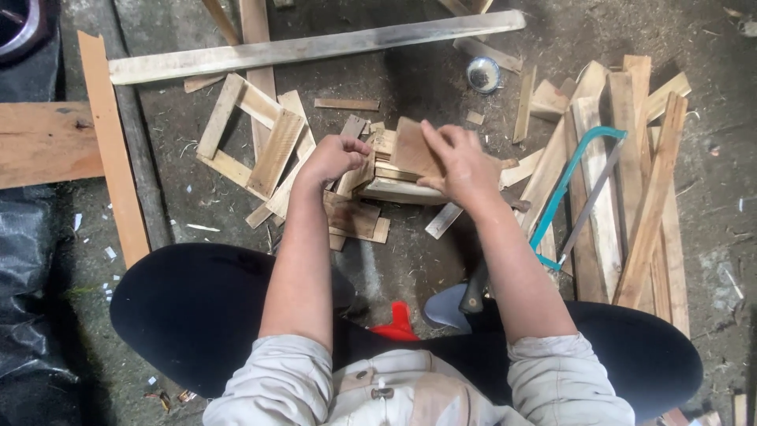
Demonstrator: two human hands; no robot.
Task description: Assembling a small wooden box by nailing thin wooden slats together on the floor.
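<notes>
Pale sleeves (300, 379) and dark-trousered knees (197, 308) filled the near edge of the floor (441, 87), where the person sat over a scatter of offcuts. Largest among the wood was a long pale plank (315, 46) lying across the far part of the floor, with a broad brown board (43, 142) at the left edge and an orange strip (114, 150) running beside it. Toward the right edge lay a stack of long slats (639, 181), and across them rested a teal-framed hacksaw (572, 189). Left of the hands sat a small open frame of nailed slats (248, 138).

Between the knees and the plank stood a low pile of short blocks (390, 185). The left hand (331, 158) was curled closed, fingers pressed together around a thin upright piece of wood (355, 173) at the pile's left side. The right hand (461, 166) pinched a flat square wood tile (412, 148) by its right edge, thumb under and fingers over, holding it tilted just above the pile.

Close to the right knee lay a dark-handled hatchet (461, 300), its grey blade near a red object (398, 323). Smallest, a shiny round metal cup (482, 73) sat near the far edge.
</notes>
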